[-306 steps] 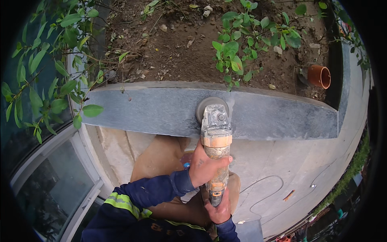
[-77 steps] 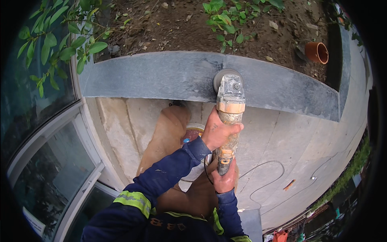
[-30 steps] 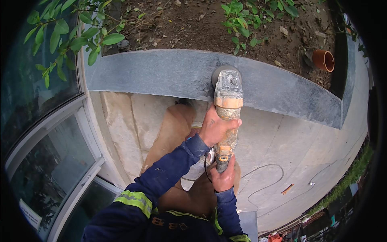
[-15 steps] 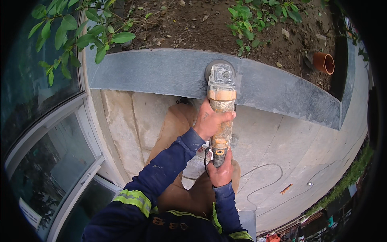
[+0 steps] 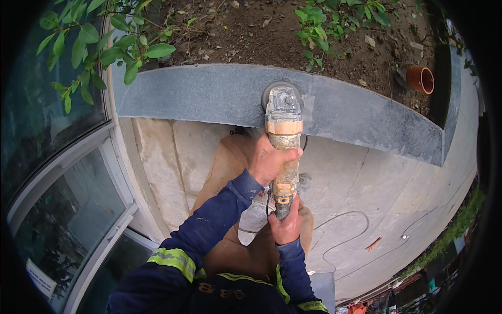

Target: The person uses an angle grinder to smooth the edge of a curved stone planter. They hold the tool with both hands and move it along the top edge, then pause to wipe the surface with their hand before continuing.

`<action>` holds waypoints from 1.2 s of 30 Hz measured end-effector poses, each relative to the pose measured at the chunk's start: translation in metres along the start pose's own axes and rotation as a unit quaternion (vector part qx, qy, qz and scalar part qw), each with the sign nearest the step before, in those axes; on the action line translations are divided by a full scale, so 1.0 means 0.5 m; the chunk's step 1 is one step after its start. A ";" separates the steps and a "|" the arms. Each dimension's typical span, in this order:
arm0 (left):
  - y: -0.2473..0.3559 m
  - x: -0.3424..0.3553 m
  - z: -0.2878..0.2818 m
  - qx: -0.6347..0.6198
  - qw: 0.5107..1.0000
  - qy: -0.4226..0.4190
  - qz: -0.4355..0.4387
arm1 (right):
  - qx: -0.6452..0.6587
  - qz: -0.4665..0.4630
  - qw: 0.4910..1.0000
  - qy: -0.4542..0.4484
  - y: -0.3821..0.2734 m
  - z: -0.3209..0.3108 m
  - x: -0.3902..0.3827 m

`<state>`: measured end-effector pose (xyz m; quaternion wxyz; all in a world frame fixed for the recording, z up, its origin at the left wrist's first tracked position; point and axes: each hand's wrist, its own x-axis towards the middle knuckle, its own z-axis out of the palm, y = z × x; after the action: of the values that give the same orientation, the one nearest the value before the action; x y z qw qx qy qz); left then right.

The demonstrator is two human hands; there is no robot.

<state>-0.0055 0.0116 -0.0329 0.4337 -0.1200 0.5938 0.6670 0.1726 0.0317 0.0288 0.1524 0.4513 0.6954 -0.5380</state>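
Both my hands grip a worn orange and grey angle grinder (image 5: 285,137), which is spattered with pale dust. My left hand (image 5: 269,159) wraps round the middle of its body, thumb across the top. Lower down, my right hand (image 5: 287,222) is closed round the rear end of the handle, where a dark cord hangs beside it. The grinder's round disc (image 5: 267,95) lies flat over the grey stone slab (image 5: 193,91) that caps the low planter wall. The disc's underside is hidden, and most of its face is covered by the grinder head.
Behind the slab lies a soil bed (image 5: 230,39) with leafy branches (image 5: 86,47) and a tipped terracotta pot (image 5: 420,80). A framed window (image 5: 68,209) stands at the left. A thin cable (image 5: 334,217) loops over the pale paving (image 5: 376,204), near a small orange object (image 5: 373,244).
The grinder has shifted slightly left and a little toward me along the slab, both hands moving with it. My grip is the same.
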 end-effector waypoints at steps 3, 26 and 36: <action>0.000 0.004 0.021 0.004 1.000 -0.004 0.021 | 0.021 0.015 1.000 0.013 0.006 -0.003 -0.003; 0.009 -0.002 -0.009 -0.018 0.999 0.012 -0.038 | 0.012 0.011 1.000 -0.006 -0.006 -0.002 0.003; 0.010 0.013 0.002 -0.015 1.000 -0.013 -0.017 | 0.002 0.003 1.000 0.000 -0.015 -0.014 0.018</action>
<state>-0.0126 0.0158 -0.0336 0.4513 -0.1279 0.5755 0.6699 0.1637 0.0419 0.0297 0.1538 0.4537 0.6929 -0.5389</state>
